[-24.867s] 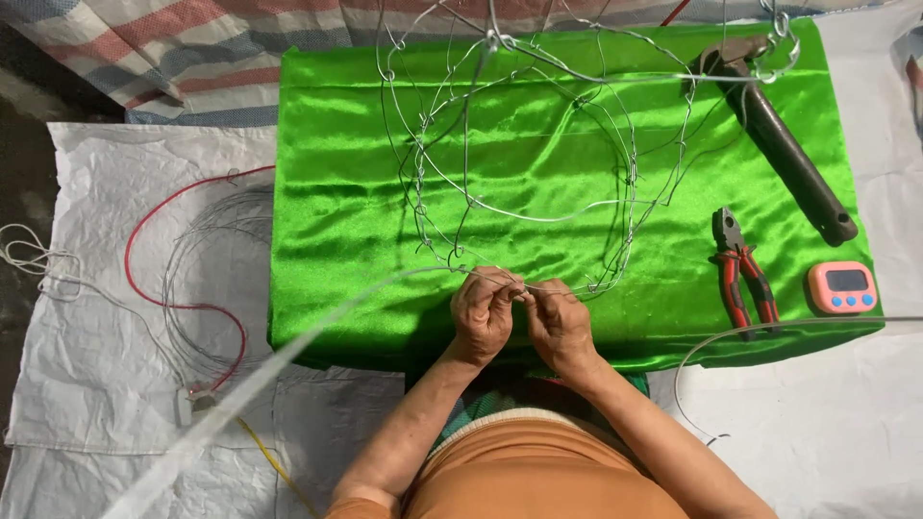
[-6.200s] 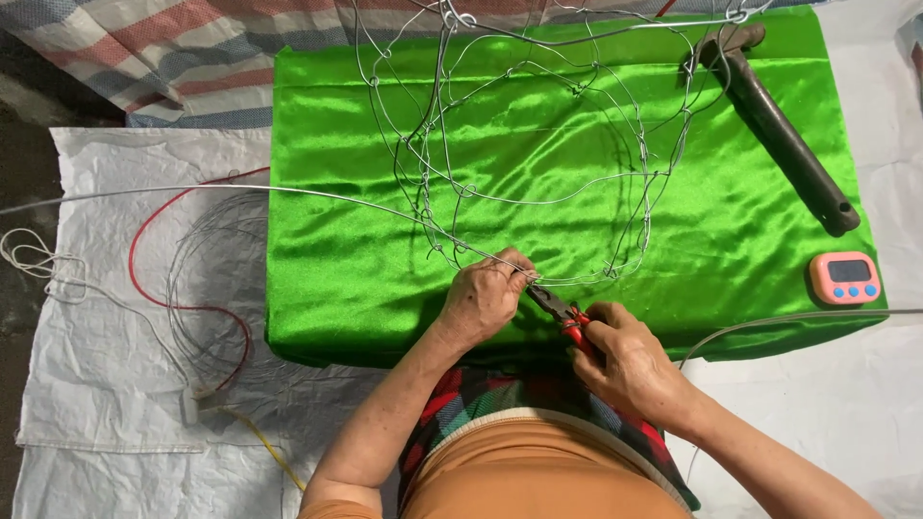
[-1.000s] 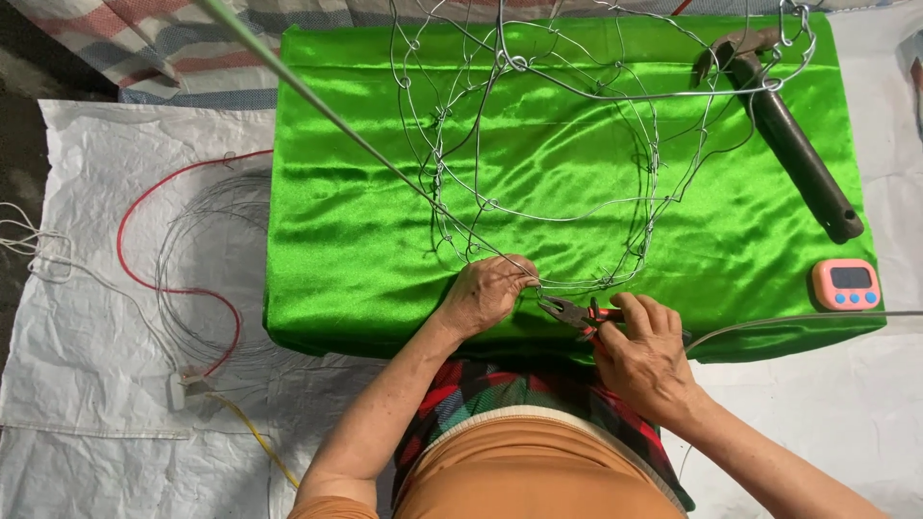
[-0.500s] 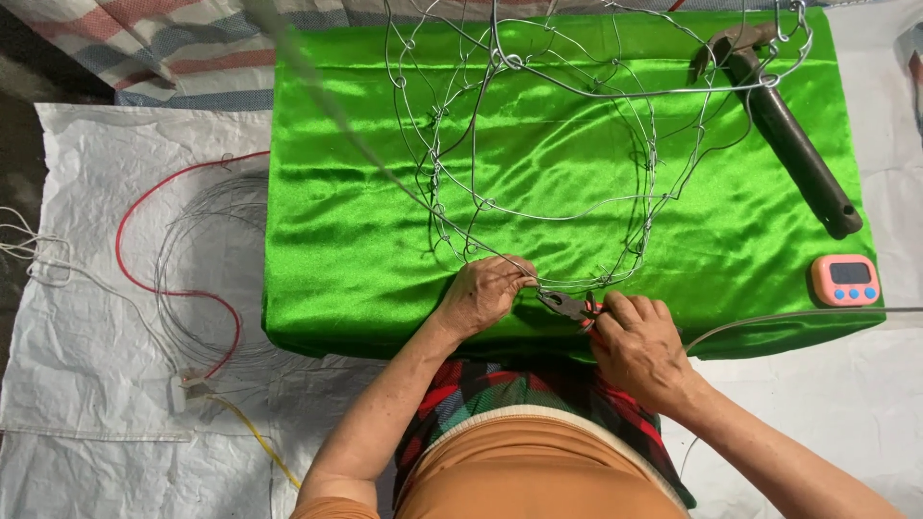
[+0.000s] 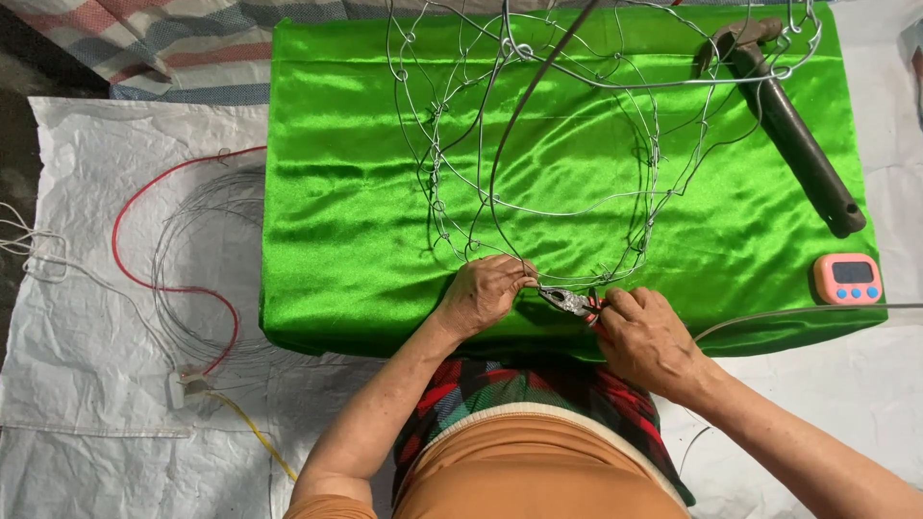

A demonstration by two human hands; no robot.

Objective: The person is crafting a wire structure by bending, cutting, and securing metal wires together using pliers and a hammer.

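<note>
Pinching springy thin wire (image 5: pixel 500 183) is the left hand (image 5: pixel 486 293); pliers (image 5: pixel 569 302) are gripped by the right hand (image 5: pixel 646 338), best held near the joint.

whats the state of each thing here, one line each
left hand: pinching the wire at the frame's near edge
right hand: gripping the pliers' handles
pliers: held, nose at the wire by the left fingers
wire frame: open mesh, standing on the green cloth
hammer: lying untouched at the far right
timer: lying flat, display up
wire coil: loose on the white sheet
</note>
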